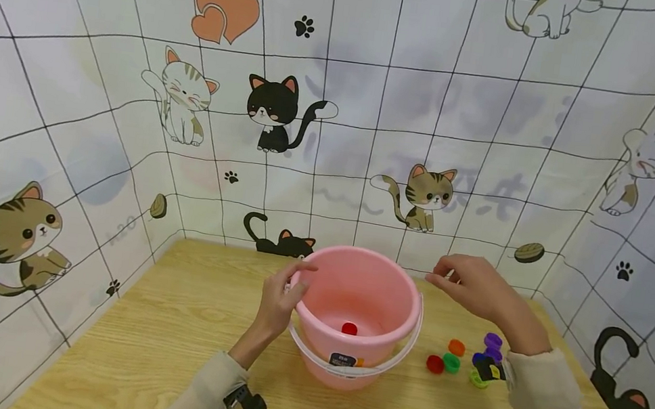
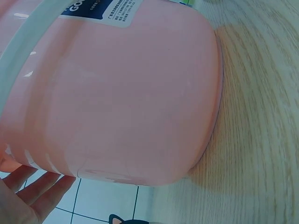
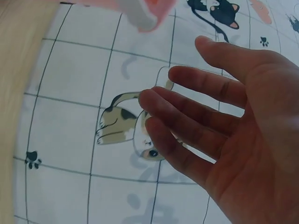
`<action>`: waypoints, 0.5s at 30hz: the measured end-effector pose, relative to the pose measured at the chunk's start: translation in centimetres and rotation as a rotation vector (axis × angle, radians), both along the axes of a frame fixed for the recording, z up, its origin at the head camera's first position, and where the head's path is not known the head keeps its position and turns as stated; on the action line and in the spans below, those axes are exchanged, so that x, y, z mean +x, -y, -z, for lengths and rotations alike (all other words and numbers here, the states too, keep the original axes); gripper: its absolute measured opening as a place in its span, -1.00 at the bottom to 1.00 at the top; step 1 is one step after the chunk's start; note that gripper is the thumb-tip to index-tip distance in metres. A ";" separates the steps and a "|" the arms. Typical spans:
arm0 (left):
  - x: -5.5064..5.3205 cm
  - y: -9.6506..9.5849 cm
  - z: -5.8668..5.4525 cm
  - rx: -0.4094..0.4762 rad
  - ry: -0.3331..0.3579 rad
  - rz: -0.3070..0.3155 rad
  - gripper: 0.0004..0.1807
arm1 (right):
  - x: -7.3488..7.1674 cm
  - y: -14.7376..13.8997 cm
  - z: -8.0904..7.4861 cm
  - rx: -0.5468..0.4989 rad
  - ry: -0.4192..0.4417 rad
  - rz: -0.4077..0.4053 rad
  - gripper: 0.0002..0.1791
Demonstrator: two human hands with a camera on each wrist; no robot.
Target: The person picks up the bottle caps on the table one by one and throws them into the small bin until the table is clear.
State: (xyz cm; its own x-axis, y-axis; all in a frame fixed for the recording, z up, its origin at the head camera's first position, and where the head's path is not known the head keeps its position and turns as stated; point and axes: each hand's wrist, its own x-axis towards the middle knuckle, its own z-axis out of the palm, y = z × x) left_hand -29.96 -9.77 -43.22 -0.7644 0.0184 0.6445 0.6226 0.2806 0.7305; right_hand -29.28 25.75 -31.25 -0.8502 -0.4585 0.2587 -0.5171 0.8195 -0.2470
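A pink bucket (image 1: 320, 340) stands upright on the table, its white handle (image 1: 351, 372) hanging down at the front. My left hand (image 1: 281, 298) holds the bucket's left rim, the thumb over the edge; in the left wrist view its fingers (image 2: 35, 189) lie along the outer wall. Inside the bucket a small red round piece (image 1: 350, 329) shows at the bottom. To the right of the rim and above the table is my right hand (image 1: 473, 287), holding nothing, its fingers loosely bent in the right wrist view.
Small colored round pieces lie right of the bucket: red (image 1: 435, 364), green (image 1: 451, 364), orange (image 1: 456, 347), purple (image 1: 493, 341), and yellow-green (image 1: 478, 379) partly behind my right wrist camera. Behind the wooden table (image 1: 154, 319) hangs a white grid sheet with cat drawings (image 1: 353, 98).
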 end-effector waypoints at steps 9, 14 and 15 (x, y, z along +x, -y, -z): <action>0.0 -0.1 -0.1 0.008 -0.010 0.013 -0.63 | 0.8 -3.3 3.0 -0.049 0.050 0.076 -0.69; 0.0 -0.1 0.0 -0.009 -0.014 -0.007 -0.63 | 1.2 -4.8 5.0 -0.053 0.067 0.107 -0.70; 0.0 0.0 0.1 -0.009 -0.016 -0.007 -0.63 | 1.3 -5.1 5.4 -0.056 0.066 0.104 -0.70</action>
State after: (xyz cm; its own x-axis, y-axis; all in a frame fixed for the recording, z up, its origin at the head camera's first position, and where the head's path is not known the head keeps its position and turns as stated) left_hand -29.98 -9.75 -43.28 -0.7540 0.0190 0.6566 0.6324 0.2916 0.7177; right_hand -27.94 30.89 -36.63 -0.9084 -0.3532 0.2239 -0.4112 0.8518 -0.3247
